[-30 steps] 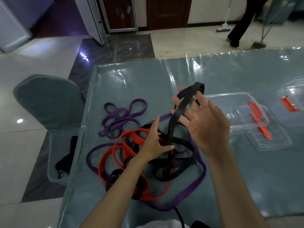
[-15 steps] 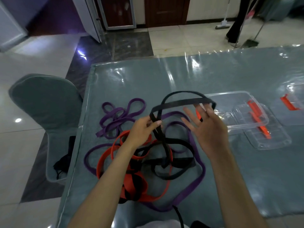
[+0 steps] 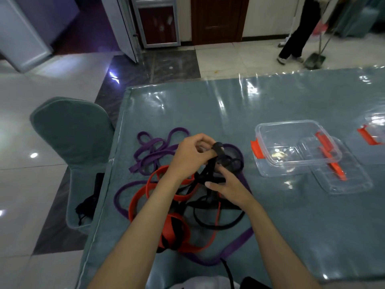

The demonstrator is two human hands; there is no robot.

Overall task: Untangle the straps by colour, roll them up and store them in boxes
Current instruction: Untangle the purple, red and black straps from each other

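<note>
Both forearms are bare from wrist to elbow, with no sleeves, watch or rings to be seen on the left hand [image 3: 188,155] or the right hand [image 3: 231,187]. At the bottom edge a bit of white garment [image 3: 200,283] shows at the person's front, with something dark just beside it.

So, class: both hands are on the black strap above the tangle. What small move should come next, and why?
Probably keep winding the black strap into a tighter roll while drawing its slack up out of the pile. The left hand pinches a small started coil, the right hand holds the strap just below, and the rest of it lies looped among the red straps and purple straps.
</note>
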